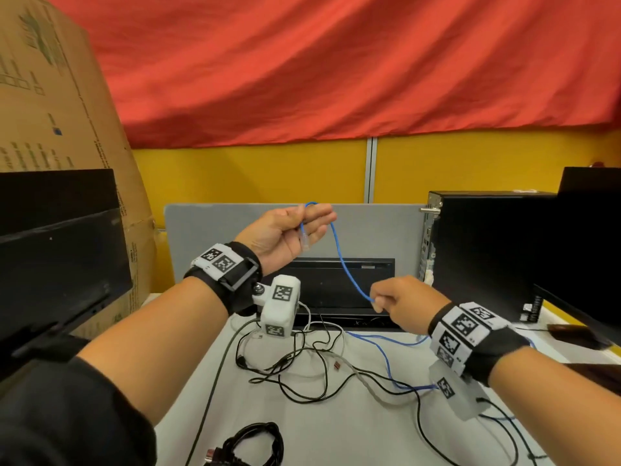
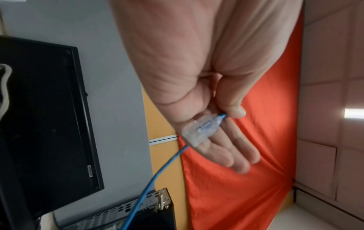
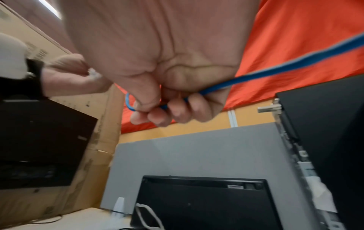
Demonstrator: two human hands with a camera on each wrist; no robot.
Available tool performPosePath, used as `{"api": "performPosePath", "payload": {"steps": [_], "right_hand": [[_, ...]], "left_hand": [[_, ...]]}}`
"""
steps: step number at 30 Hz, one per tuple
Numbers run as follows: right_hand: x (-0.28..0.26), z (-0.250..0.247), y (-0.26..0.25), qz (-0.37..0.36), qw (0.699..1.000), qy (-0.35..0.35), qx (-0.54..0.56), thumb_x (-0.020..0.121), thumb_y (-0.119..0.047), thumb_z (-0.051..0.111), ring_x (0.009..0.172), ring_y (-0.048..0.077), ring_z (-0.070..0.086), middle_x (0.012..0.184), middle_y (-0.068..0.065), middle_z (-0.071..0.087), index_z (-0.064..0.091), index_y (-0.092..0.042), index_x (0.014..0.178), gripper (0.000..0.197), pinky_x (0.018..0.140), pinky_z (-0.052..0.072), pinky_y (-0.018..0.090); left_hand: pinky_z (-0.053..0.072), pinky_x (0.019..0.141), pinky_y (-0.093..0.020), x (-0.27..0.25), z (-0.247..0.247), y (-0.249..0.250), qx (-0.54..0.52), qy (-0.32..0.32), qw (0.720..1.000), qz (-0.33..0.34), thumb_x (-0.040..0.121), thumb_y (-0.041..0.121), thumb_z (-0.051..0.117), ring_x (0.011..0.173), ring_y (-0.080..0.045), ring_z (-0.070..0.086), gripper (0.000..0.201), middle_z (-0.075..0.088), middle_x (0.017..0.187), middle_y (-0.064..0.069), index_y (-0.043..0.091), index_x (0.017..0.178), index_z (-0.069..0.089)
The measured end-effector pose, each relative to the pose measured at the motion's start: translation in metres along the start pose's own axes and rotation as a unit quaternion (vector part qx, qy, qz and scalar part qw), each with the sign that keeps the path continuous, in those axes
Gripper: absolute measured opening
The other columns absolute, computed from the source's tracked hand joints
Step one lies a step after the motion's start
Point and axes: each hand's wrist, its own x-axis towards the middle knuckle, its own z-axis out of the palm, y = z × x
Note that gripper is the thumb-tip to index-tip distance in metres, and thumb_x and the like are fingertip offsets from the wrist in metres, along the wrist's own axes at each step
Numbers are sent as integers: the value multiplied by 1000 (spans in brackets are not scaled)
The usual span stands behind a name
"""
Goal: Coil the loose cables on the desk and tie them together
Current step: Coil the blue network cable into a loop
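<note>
The blue network cable (image 1: 342, 260) is being coiled — its clear plug (image 2: 199, 130) pinned by the left hand (image 1: 285, 230), raised at 12 o'clock above the counter (image 1: 336, 428). The right hand (image 1: 400, 297) fingers (image 3: 163, 116) are clamped on its run; a first loop must be fed leftward, the tangled black cables (image 1: 302, 364) left untouched.

No word, brand or number can be read anywhere. The cardboard box (image 1: 50, 95) carries printed lines and small symbols, all too blurred to make out, and a small label on the back of the black monitor (image 3: 197, 202) leaning against the grey partition is just as illegible. The wrist straps (image 1: 218, 264) and the white camera housings below them bear only black-and-white square marker patterns, with no letters.
</note>
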Motion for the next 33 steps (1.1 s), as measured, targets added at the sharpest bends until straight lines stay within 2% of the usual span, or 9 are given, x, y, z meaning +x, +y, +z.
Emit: {"api": "performPosePath", "payload": {"steps": [7,11,13,16,20,23,25,28,33], "right_hand": [[-17,-26,-48,-90,981,-35,167,93,-21,56,57,7,45,59,-5,50,59,-20,63,30,64,40,28],[-22,-44,-63,-96,978,-15,183,95,-20,55,65,17,54,72,9,65,65,-21,67,30,73,45,33],[-20,-49,-64,-92,976,-8,195,96,-17,53,67,12,55,71,2,67,66,-18,71,28,72,44,29],[-14,-54,-62,-91,966,40,237,98,-10,49,56,-8,50,54,-23,57,65,-5,78,26,60,35,6],[-2,-57,-50,-66,958,139,241,99,-15,49,57,3,44,60,-3,52,66,0,82,28,57,36,17],[4,-55,-42,-47,958,190,209,98,-21,52,44,2,34,53,-5,41,69,-9,83,26,49,30,17],[6,-53,-37,-37,949,229,214,95,-24,57,47,3,36,53,-5,45,71,-14,82,22,51,32,20],[9,-48,-34,-24,925,279,258,90,-29,64,56,9,44,57,2,56,75,-17,83,18,58,39,27],[12,-34,-34,-5,930,250,270,95,-36,55,56,18,41,59,24,49,71,-9,76,36,56,34,30]], "left_hand": [[52,95,-42,4,-5,-25,72,100,991,43,95,-16,35,118,-34,61,33,54,134,-29,-10,125,46],[49,100,-41,1,2,-36,179,105,978,29,92,-20,36,122,-34,58,41,55,133,-27,-10,130,46],[51,98,-35,-1,10,-40,259,79,963,12,92,-19,39,115,-28,63,39,61,127,-22,-7,126,51],[55,90,-30,-5,18,-44,317,22,948,-31,92,-17,44,91,-19,71,34,70,106,-17,-10,124,54],[55,87,-36,-14,23,-43,262,-56,959,-94,95,-11,34,90,-32,72,33,71,97,-23,-11,118,57],[52,94,-43,-15,23,-44,225,-66,966,-112,96,-7,30,71,-27,70,37,70,83,-20,-9,124,54],[43,106,-51,-16,24,-45,191,-78,971,-120,96,-4,32,62,-23,64,38,66,75,-18,-13,128,51],[42,106,-54,-15,27,-47,150,-96,976,-126,96,3,34,54,-17,51,40,53,61,-8,-13,128,52],[40,109,-49,-15,27,-51,93,-97,980,-144,104,19,31,41,-9,36,45,38,47,3,-14,130,47]]}}
